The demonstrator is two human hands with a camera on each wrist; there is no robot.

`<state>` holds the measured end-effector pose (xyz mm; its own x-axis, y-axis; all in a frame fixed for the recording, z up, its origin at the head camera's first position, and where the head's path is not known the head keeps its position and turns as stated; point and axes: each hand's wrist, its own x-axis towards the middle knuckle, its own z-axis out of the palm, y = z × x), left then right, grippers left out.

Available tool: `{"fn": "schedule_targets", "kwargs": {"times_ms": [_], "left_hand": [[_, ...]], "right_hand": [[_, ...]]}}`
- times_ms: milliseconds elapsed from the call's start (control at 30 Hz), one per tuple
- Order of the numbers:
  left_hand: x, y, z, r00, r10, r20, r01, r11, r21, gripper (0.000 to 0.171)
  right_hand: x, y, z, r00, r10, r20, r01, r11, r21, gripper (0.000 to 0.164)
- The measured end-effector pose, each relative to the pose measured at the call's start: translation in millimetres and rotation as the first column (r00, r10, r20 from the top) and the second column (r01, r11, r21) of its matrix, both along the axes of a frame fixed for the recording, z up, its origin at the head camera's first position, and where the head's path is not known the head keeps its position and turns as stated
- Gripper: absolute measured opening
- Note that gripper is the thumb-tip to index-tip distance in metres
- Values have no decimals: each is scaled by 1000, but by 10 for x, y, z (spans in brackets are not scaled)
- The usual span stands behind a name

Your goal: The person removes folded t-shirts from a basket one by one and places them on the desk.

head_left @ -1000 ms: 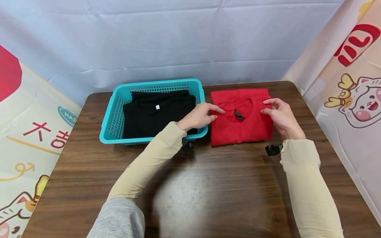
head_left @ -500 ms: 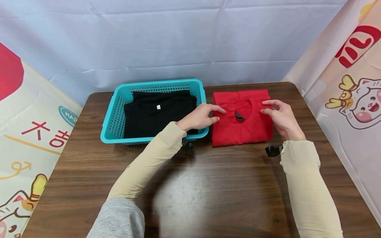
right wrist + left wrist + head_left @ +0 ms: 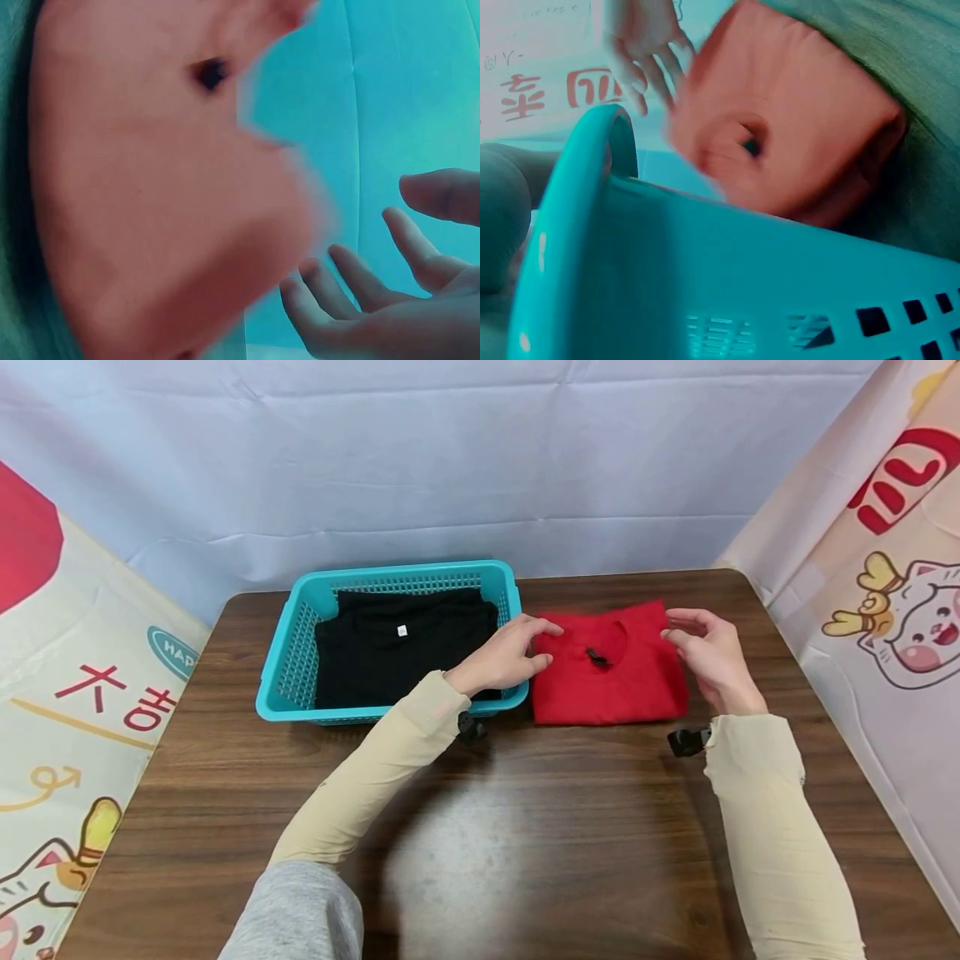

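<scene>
A folded red T-shirt (image 3: 611, 681) with a black neck label lies on the table, right of the basket. Its far edge stands slightly raised and uneven, and it looks blurred in both wrist views. At its far left corner my left hand (image 3: 507, 652) hovers with thumb and forefinger apart. My right hand (image 3: 708, 656) is beside the right edge; the right wrist view shows its fingers (image 3: 360, 281) spread and apart from the cloth. In the left wrist view the basket rim hides most of my left hand.
A turquoise basket (image 3: 272, 652) holding folded black clothing (image 3: 401, 660) with a white label stands left of the shirt, under my left wrist. A white cloth backdrop (image 3: 420, 460) hangs behind the brown wooden table (image 3: 562, 835).
The shirt's far edge has come nearer and become uneven, and its neckline has shifted. Both hands have parted from the cloth and otherwise barely moved.
</scene>
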<state>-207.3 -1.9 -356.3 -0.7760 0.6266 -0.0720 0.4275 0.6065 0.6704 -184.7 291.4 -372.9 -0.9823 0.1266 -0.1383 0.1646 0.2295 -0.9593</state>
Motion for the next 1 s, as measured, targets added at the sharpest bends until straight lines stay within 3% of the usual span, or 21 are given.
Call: {"fn": "schedule_targets", "kwargs": {"times_ms": [333,500,633,1000], "left_hand": [[50,-175,12,998,66,-9,-65,997,45,40],[63,-297,27,994,103,-22,-101,992,75,36],[59,-430,43,989,147,-24,-144,984,106,33],[120,-930,170,960,280,-24,-275,952,132,24]], "right_hand": [[-14,-86,15,999,-3,-38,-3,989,-148,19],[-30,-198,-9,997,56,-61,-56,998,-6,18],[-38,-300,-2,991,117,-69,-107,985,133,25],[-65,-726,148,966,231,-120,-203,956,211,23]]}}
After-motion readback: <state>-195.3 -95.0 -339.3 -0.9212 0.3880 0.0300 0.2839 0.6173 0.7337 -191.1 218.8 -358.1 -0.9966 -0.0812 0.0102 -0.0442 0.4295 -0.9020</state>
